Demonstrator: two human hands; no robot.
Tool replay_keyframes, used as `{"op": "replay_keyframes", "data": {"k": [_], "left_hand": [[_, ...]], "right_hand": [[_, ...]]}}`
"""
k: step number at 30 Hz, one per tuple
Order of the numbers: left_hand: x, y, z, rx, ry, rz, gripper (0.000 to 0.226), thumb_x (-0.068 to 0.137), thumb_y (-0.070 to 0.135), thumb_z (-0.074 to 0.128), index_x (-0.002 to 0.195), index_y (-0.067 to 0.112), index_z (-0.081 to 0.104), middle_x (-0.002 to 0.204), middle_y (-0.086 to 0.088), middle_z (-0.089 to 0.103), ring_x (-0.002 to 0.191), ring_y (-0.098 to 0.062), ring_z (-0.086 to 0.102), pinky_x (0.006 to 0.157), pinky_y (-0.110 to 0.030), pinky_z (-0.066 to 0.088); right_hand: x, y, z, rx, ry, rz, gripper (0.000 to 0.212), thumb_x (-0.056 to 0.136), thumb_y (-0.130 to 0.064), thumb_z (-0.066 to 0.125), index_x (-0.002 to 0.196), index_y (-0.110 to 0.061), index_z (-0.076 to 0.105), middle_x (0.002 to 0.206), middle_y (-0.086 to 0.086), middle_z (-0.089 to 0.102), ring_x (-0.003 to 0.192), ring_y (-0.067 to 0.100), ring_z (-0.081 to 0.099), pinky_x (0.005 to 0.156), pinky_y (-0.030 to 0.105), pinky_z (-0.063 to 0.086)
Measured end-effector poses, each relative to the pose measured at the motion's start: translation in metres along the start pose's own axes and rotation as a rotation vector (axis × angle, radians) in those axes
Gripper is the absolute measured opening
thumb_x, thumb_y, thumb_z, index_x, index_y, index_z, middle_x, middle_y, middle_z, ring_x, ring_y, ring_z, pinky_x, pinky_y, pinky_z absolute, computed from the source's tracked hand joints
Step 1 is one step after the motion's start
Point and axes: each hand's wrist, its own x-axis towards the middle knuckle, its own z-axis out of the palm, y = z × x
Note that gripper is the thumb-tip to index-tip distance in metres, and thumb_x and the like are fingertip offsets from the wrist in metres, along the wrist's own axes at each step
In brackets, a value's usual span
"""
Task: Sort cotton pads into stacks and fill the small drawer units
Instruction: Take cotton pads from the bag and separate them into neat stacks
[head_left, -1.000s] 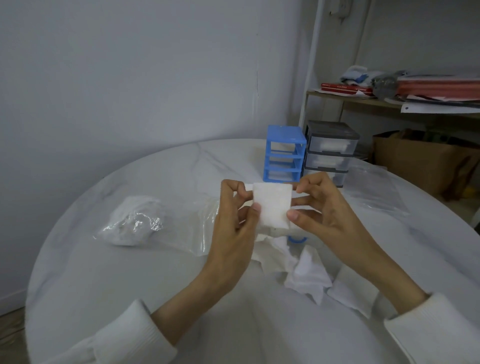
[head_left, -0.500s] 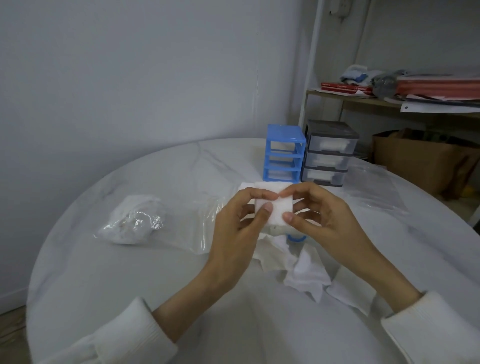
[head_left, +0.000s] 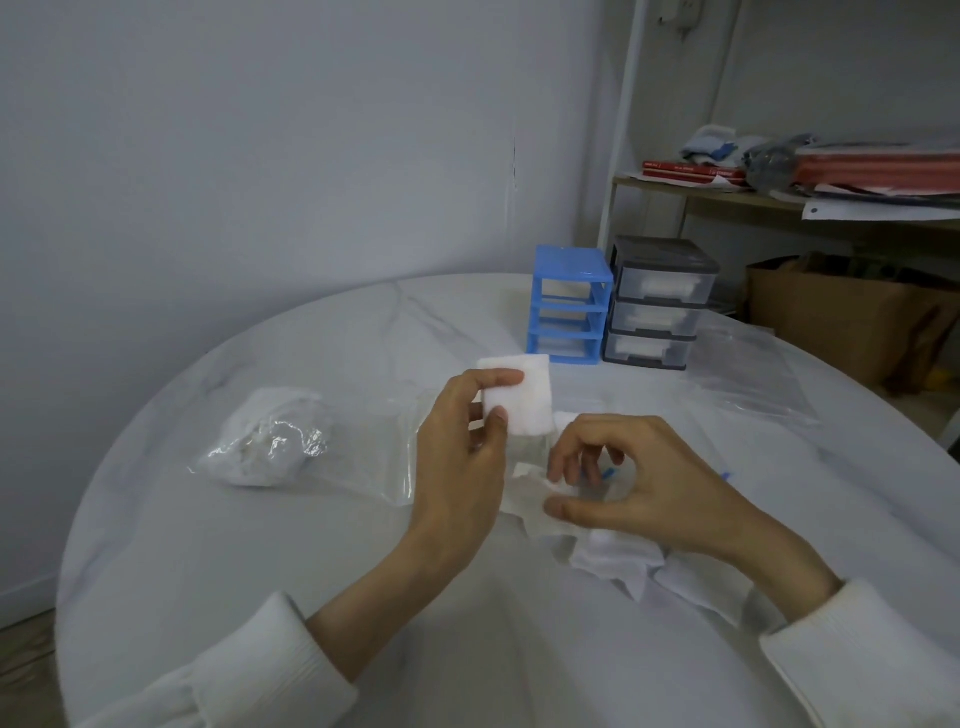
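Upright, long axis vertical, a cotton pad stack (head_left: 519, 397) pinched in the left hand (head_left: 460, 452); right hand (head_left: 631, 483) loosely curled, empty.

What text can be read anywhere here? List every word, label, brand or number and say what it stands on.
None can be read.
Red books on the shelf: pale lettering along the spines, too small and blurred to read.
Blue drawer unit, grey drawer unit, cotton pads held in the left hand, and plastic bag: no print visible.
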Motion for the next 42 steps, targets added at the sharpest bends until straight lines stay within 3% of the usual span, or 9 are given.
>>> {"op": "replay_keyframes", "data": {"k": [5, 9, 15, 19, 23, 28, 35, 40, 42], "left_hand": [[0.0, -0.002, 0.0, 0.01, -0.008, -0.018, 0.037, 0.089, -0.008, 0.044, 0.102, 0.022, 0.061, 0.107, -0.001, 0.06, 0.087, -0.019, 0.059, 0.066, -0.018, 0.048], [0.0, -0.002, 0.0, 0.02, -0.021, -0.026, 0.035, 0.09, -0.008, 0.044, 0.102, 0.021, 0.06, 0.11, -0.003, 0.059, 0.09, -0.021, 0.058, 0.067, -0.018, 0.048], [-0.001, -0.001, 0.0, 0.029, -0.03, -0.035, 0.033, 0.09, -0.006, 0.044, 0.102, 0.021, 0.059, 0.114, -0.001, 0.057, 0.092, -0.016, 0.057, 0.066, -0.012, 0.046], [-0.002, 0.001, 0.001, 0.044, -0.063, -0.043, 0.031, 0.091, -0.002, 0.046, 0.102, 0.024, 0.059, 0.116, 0.002, 0.058, 0.095, -0.012, 0.057, 0.07, -0.011, 0.047], [-0.003, 0.002, 0.0, 0.014, -0.106, -0.059, 0.025, 0.094, 0.005, 0.046, 0.1, 0.023, 0.063, 0.107, 0.001, 0.063, 0.091, -0.014, 0.058, 0.073, -0.014, 0.047], [-0.005, 0.002, 0.001, 0.001, -0.214, -0.036, 0.03, 0.09, 0.027, 0.041, 0.097, 0.02, 0.069, 0.101, 0.006, 0.068, 0.098, -0.016, 0.061, 0.086, -0.033, 0.048], [-0.01, 0.008, 0.003, -0.089, -0.323, -0.113, 0.036, 0.099, 0.01, 0.038, 0.089, 0.032, 0.065, 0.088, 0.024, 0.067, 0.086, 0.003, 0.06, 0.073, -0.012, 0.048], [-0.011, 0.01, 0.003, -0.021, -0.396, -0.086, 0.037, 0.086, -0.003, 0.044, 0.097, 0.028, 0.062, 0.093, 0.003, 0.064, 0.079, -0.004, 0.058, 0.065, -0.014, 0.048], [-0.011, 0.01, 0.004, 0.035, -0.418, -0.081, 0.041, 0.083, -0.007, 0.05, 0.102, 0.028, 0.059, 0.102, 0.007, 0.063, 0.088, -0.008, 0.059, 0.07, -0.02, 0.054]], "right_hand": [[0.0, 0.003, -0.004, 0.038, 0.101, 0.008, 0.01, 0.083, -0.016, 0.069, 0.081, -0.024, 0.064, 0.085, -0.015, 0.064, 0.078, 0.001, 0.058, 0.073, 0.009, 0.043], [0.001, 0.004, -0.005, 0.071, 0.177, 0.009, 0.008, 0.086, -0.015, 0.063, 0.087, -0.023, 0.063, 0.088, -0.018, 0.063, 0.083, 0.0, 0.057, 0.076, 0.007, 0.041], [0.003, 0.005, -0.005, 0.216, 0.214, 0.021, 0.006, 0.091, -0.02, 0.058, 0.089, -0.026, 0.059, 0.089, -0.01, 0.062, 0.084, 0.007, 0.057, 0.078, 0.023, 0.046], [0.004, 0.002, -0.006, 0.411, 0.24, 0.019, 0.007, 0.09, -0.014, 0.057, 0.09, -0.021, 0.057, 0.085, -0.016, 0.062, 0.083, 0.004, 0.059, 0.074, 0.018, 0.047], [0.005, -0.001, -0.006, 0.577, 0.291, 0.025, 0.011, 0.089, 0.0, 0.048, 0.088, -0.009, 0.054, 0.071, -0.016, 0.06, 0.068, -0.004, 0.056, 0.063, 0.009, 0.043], [0.005, -0.001, -0.008, 0.682, 0.347, 0.075, 0.007, 0.088, -0.007, 0.049, 0.089, -0.013, 0.053, 0.066, -0.015, 0.059, 0.067, 0.0, 0.055, 0.062, 0.013, 0.044], [0.004, -0.002, -0.01, 0.745, 0.375, 0.03, 0.012, 0.076, -0.02, 0.053, 0.086, -0.014, 0.052, 0.064, -0.014, 0.056, 0.065, 0.0, 0.052, 0.061, 0.012, 0.041], [0.006, 0.003, -0.01, 0.747, 0.389, 0.027, 0.011, 0.082, -0.015, 0.063, 0.086, -0.016, 0.053, 0.072, -0.016, 0.057, 0.072, -0.001, 0.055, 0.064, 0.012, 0.045], [0.005, 0.003, -0.01, 0.745, 0.394, 0.029, 0.008, 0.083, -0.014, 0.06, 0.086, -0.017, 0.054, 0.071, -0.017, 0.057, 0.071, -0.001, 0.055, 0.064, 0.012, 0.045]]}}
